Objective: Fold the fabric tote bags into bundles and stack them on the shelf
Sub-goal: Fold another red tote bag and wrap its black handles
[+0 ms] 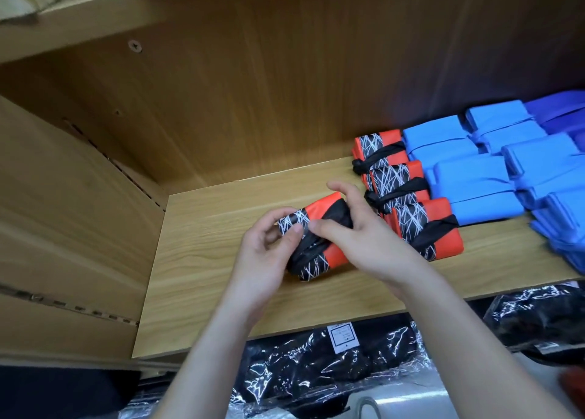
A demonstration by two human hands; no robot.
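So both hands are on the folded orange-and-black fabric tote bundle (316,260), sitting mid-way along the light wooden shelf (205,260). The left hand (269,247) pinches its patterned end and the right hand (364,238) curls over the top. Three matching orange bundles (399,178) sit just to its right, with blue fabric bundles (468,172) beyond. Bare board runs left to the side wall.

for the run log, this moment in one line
left hand pinches orange-black tote bundle | right hand grips it | on shelf | three orange bundles, blue bundles alongside
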